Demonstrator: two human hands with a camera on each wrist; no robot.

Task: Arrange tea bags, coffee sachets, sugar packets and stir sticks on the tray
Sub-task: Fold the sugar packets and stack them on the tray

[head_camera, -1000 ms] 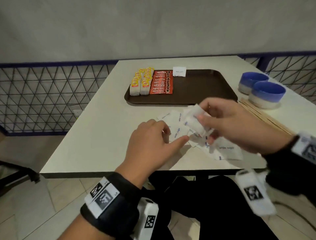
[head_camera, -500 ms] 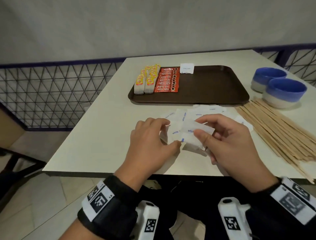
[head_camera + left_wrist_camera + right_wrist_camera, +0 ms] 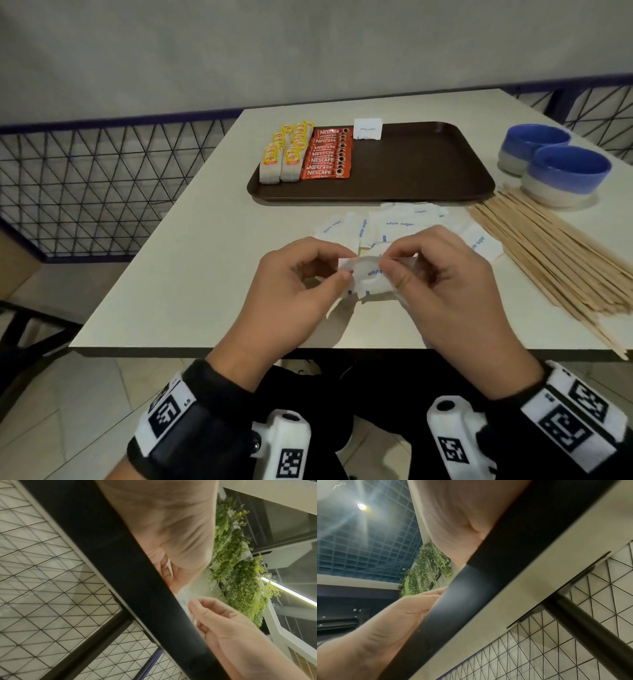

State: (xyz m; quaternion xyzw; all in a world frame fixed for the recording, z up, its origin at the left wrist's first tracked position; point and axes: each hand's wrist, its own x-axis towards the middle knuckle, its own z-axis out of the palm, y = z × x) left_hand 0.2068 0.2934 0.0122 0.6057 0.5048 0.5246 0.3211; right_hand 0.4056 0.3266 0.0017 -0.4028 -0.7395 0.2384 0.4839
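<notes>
We judge the sugar step underway: left hand (image 3: 294,284) and right hand (image 3: 442,284) both pinch a sugar packet (image 3: 368,279), next due beside the lone packet (image 3: 368,129) at the tray's (image 3: 428,178) 12 o'clock edge.

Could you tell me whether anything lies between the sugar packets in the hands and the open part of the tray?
Only loose sugar packets lie flat on the table between the held packets and the tray; nothing tall blocks the way there.

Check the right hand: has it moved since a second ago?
Yes. The right hand has come back toward the table's near edge, further from the tray, and now pinches the sugar packets together with the left hand.
</notes>
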